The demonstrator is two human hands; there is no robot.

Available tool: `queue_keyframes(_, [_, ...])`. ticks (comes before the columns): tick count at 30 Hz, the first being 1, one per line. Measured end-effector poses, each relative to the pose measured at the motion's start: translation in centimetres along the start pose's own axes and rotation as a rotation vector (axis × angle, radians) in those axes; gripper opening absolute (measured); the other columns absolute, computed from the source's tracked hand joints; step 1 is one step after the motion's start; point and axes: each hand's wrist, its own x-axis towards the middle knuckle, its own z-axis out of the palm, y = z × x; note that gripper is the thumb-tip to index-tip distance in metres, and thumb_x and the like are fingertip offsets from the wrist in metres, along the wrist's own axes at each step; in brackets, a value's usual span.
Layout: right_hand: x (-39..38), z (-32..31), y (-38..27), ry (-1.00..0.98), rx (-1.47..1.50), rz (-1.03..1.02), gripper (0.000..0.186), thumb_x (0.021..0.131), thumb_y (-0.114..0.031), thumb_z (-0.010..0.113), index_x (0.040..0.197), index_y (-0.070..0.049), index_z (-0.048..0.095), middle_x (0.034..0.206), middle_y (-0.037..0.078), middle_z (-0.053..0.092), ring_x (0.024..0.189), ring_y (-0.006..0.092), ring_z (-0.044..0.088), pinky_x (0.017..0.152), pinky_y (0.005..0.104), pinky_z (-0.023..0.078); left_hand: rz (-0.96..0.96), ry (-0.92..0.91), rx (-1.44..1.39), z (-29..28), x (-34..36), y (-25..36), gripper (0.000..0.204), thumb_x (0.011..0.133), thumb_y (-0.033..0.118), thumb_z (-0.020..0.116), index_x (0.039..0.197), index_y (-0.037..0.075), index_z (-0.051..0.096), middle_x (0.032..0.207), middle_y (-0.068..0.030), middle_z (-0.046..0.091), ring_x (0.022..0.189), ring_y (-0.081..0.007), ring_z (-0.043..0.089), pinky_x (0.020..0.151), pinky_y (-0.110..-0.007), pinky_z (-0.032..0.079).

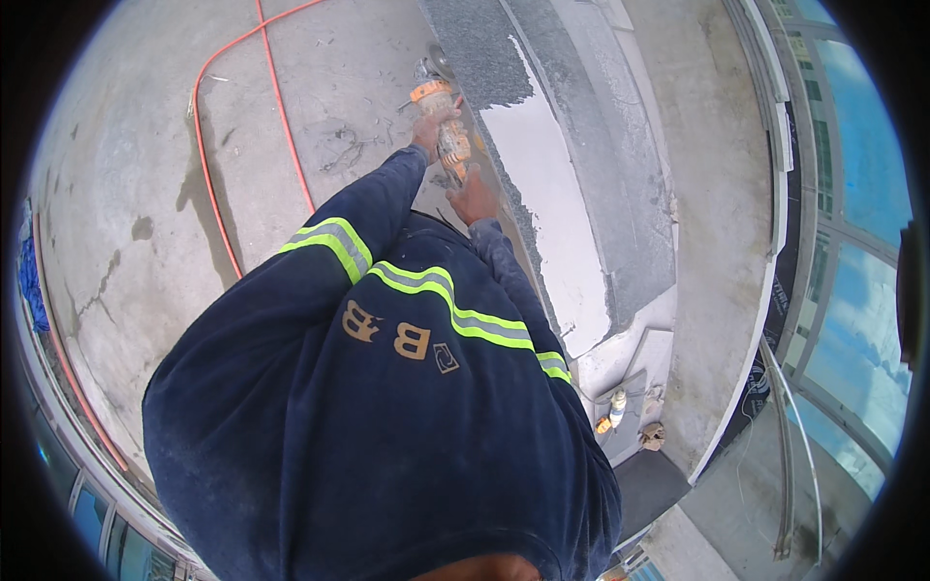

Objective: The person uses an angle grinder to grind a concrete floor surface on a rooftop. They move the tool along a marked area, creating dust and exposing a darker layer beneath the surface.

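Both of my hands are on a dusty orange angle grinder (pixel 452 143). My left hand (pixel 433 128) is wrapped round it near its head. My right hand (pixel 473 198) grips its rear end, closer to my body. The round disc (pixel 441 64) at the far end is by the left edge of a grey stone slab (pixel 475 39); whether it touches cannot be made out. A large white patch (pixel 552 194) with a ragged border covers part of the slab. Haze or dust blurs the grinder and the slab edge a little.
A red hose (pixel 276 97) loops over the concrete floor (pixel 126 174) on the left. At right, a second orange and white power tool (pixel 612 412) lies beside a crumpled brown lump (pixel 652 436). A concrete ledge (pixel 717 223) and glass windows (pixel 862 155) run along the right.
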Motion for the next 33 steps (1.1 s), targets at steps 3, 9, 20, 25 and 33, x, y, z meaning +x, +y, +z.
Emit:
queue_keyframes(3, [-0.2, -0.1, -0.1, 0.002, -0.023, 0.006, 0.082, 0.076, -0.034, 0.073, 0.138, 0.005, 0.036, 0.106, 0.029, 0.065, 0.099, 0.0443, 0.063, 0.086, 0.0503, 0.049, 0.018, 0.045, 0.005, 0.1, -0.1, -0.1, 0.042, 0.078, 0.018, 0.072, 0.113, 0.001, 0.057, 0.087, -0.0126, 0.064, 0.071, -0.0269, 0.068, 0.064, -0.041, 0.059])
queue_keyframes(9, [-0.8, -0.2, -0.2, -0.017, -0.054, 0.035, 0.079, 0.076, -0.033, 0.072, 0.137, 0.003, 0.037, 0.105, 0.027, 0.066, 0.099, 0.0413, 0.064, 0.084, 0.049, 0.051, -0.003, 0.051, -0.059, 0.4, -0.8, -0.2, 0.049, 0.071, 0.015, 0.078, 0.112, 0.001, 0.055, 0.084, -0.0109, 0.062, 0.063, -0.026, 0.067, 0.058, -0.04, 0.059])
queue_keyframes(20, [-1.4, -0.1, 0.3, -0.003, -0.027, 0.019, 0.08, 0.075, -0.032, 0.074, 0.135, 0.005, 0.038, 0.1, 0.03, 0.066, 0.095, 0.0456, 0.064, 0.082, 0.0512, 0.05, -0.002, 0.072, -0.039, 0.5, -1.6, -0.4, 0.045, 0.071, 0.015, 0.079, 0.107, 0.002, 0.056, 0.083, -0.0104, 0.062, 0.062, -0.0263, 0.067, 0.055, -0.042, 0.059])
queue_keyframes(25, [-1.4, 0.0, 0.4, -0.004, -0.028, 0.017, 0.08, 0.075, -0.033, 0.074, 0.135, 0.004, 0.037, 0.101, 0.03, 0.065, 0.095, 0.0456, 0.063, 0.082, 0.0513, 0.05, 0.005, 0.064, -0.041, 0.5, -1.6, -0.5, 0.042, 0.071, 0.015, 0.078, 0.105, 0.002, 0.056, 0.082, -0.0106, 0.062, 0.063, -0.026, 0.067, 0.056, -0.042, 0.059])
queue_keyframes(33, [-0.5, 0.2, 0.5, -0.005, -0.044, 0.013, 0.079, 0.076, -0.033, 0.072, 0.137, 0.003, 0.037, 0.102, 0.026, 0.066, 0.096, 0.0415, 0.065, 0.082, 0.0495, 0.051, -0.011, -0.001, -0.001, 0.0, -0.3, -0.5, 0.038, 0.082, 0.019, 0.067, 0.114, 0.002, 0.055, 0.09, -0.016, 0.064, 0.076, -0.0288, 0.069, 0.067, -0.045, 0.059])
